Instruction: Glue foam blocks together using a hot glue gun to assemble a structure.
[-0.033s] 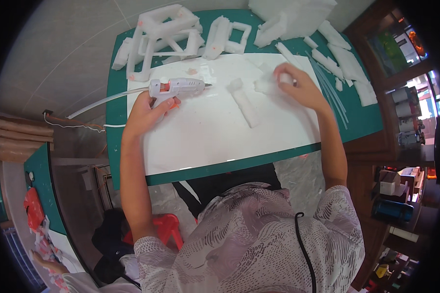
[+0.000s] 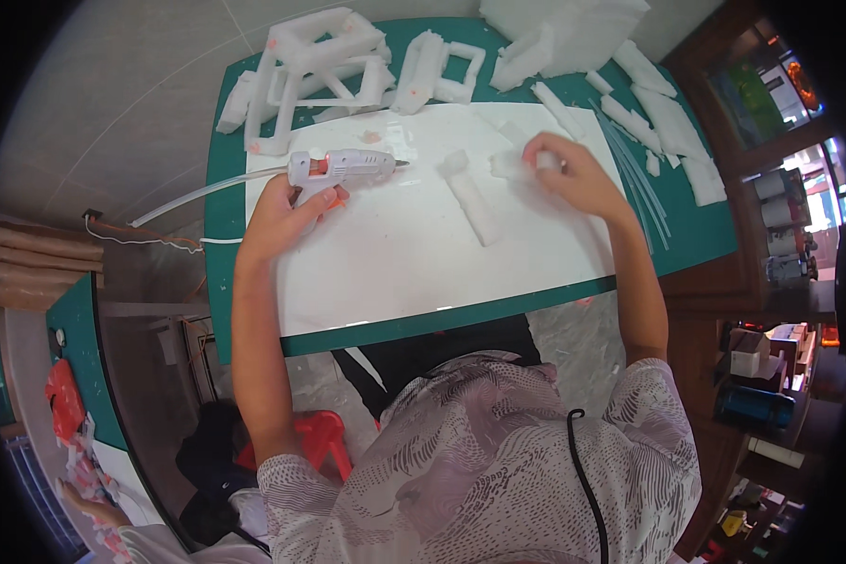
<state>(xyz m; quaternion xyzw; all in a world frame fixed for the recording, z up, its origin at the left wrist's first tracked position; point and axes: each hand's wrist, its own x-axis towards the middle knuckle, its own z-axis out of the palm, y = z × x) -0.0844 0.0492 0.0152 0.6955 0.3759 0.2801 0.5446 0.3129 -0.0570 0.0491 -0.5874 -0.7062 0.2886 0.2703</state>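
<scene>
My left hand (image 2: 287, 218) is wrapped round the grip of a white hot glue gun (image 2: 352, 167) with an orange trigger. Its nozzle points right, and a long clear glue stick (image 2: 211, 191) runs out of its back. At the right of the white board (image 2: 376, 273), the fingers of my right hand (image 2: 578, 179) are closed on a small white foam piece (image 2: 547, 162), partly hidden by them. Beside those fingers lies another pale foam scrap (image 2: 509, 166). A white foam strip (image 2: 475, 207) with a short block at its far end rests between my hands.
Open foam frames (image 2: 324, 61) and a smaller foam assembly (image 2: 432, 75) stand along the back of the green table (image 2: 705, 226). A large foam block (image 2: 573, 38), foam strips (image 2: 630, 117) and clear glue sticks (image 2: 641, 179) occupy the back right. Another person's hand (image 2: 99, 508) shows at lower left.
My right hand has shifted very slightly at the foam piece. The left hand and glue gun stay in place.
</scene>
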